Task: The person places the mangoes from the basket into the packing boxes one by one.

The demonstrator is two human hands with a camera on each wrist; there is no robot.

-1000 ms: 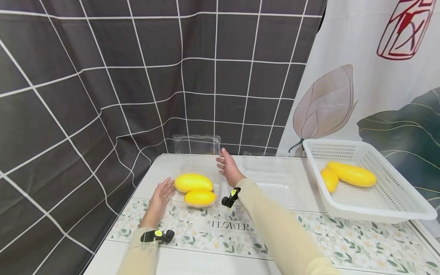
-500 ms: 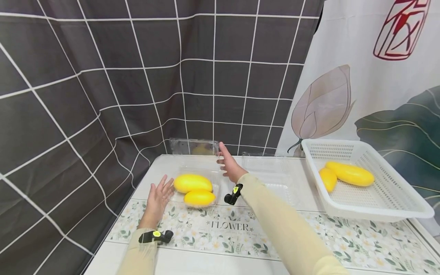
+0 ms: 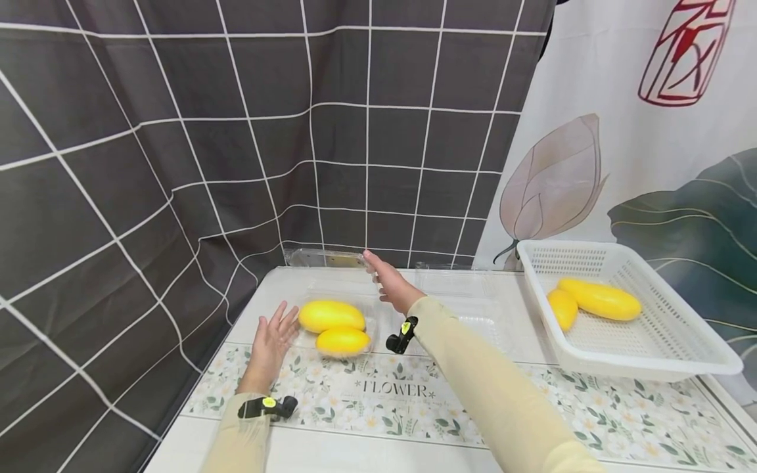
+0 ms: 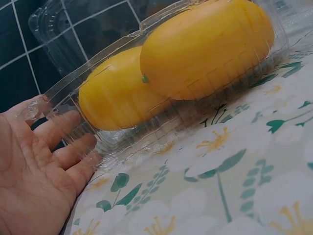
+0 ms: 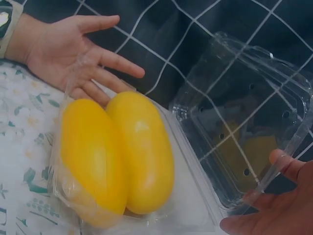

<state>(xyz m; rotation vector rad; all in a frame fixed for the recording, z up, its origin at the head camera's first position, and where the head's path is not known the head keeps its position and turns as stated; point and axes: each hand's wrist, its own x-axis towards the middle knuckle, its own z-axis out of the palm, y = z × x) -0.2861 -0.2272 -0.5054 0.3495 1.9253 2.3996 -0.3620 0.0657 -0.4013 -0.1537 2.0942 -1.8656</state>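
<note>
Two yellow oval fruits (image 3: 332, 316) lie side by side in a clear plastic clamshell container (image 4: 171, 113). Its hinged lid (image 5: 234, 132) stands raised at the back, tilted. My right hand (image 3: 391, 282) holds the right edge of this lid, thumb and fingers at its corner in the right wrist view. My left hand (image 3: 273, 341) rests at the container's left end, palm turned up and fingers loosely spread. In the left wrist view its fingertips (image 4: 80, 120) touch the clear end wall.
A second clear container (image 3: 473, 322) stands open to the right, partly hidden by my right sleeve. Beyond it is a white perforated basket (image 3: 680, 355) holding two more yellow fruits (image 3: 603, 300). A dark grid curtain (image 3: 402, 131) hangs close behind and left of the table.
The lid has gone from nearly upright to tilted forward and lower, with my right hand at its edge. My left hand has turned its palm up and spread its fingers. The fruits have not moved.
</note>
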